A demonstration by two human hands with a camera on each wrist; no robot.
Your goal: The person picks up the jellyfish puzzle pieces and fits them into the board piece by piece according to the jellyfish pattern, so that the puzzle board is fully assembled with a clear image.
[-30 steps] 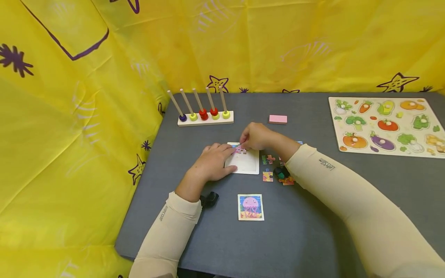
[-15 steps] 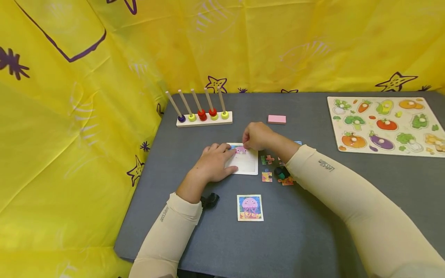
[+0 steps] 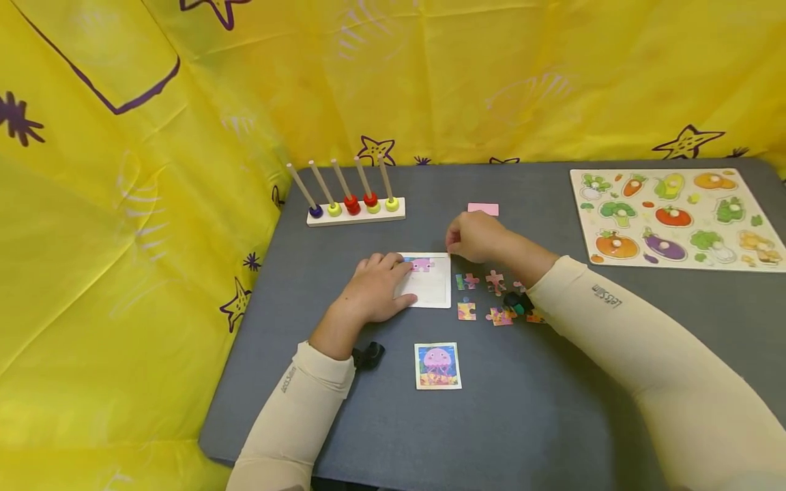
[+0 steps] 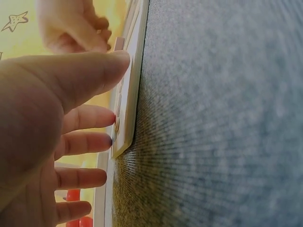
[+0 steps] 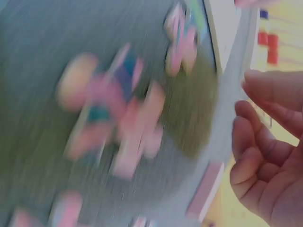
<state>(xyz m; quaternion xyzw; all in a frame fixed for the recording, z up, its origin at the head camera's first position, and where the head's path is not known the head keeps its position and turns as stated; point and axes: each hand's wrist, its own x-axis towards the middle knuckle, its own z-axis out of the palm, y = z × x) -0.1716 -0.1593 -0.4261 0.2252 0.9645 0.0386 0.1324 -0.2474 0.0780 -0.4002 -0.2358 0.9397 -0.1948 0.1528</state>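
Observation:
My left hand (image 3: pixel 376 290) rests with spread fingers on the left side of a white puzzle tray (image 3: pixel 437 293); in the left wrist view its thumb and fingertips lie along the tray edge (image 4: pixel 128 104). Joined jigsaw pieces (image 3: pixel 422 264) with pink jellyfish eyes sit at the tray's top. Just past the upper right corner hovers my right hand (image 3: pixel 477 237). In the right wrist view its fingers (image 5: pixel 246 175) are loosely curled, thumb and forefinger apart, nothing between them. Loose jigsaw pieces (image 3: pixel 495 281) lie right of the tray, blurred in the right wrist view.
A jellyfish picture card (image 3: pixel 438 366) lies nearer the front. Behind stand a peg abacus with coloured rings (image 3: pixel 356 219) and a pink block (image 3: pixel 483 209). The vegetable knob puzzle board (image 3: pixel 663 235) is at the back right, before a yellow cloth (image 3: pixel 467 82).
My right hand has let go of the jigsaw piece at the tray's top and moved right, off the tray. The left hand stays on the tray; the head view has shifted slightly.

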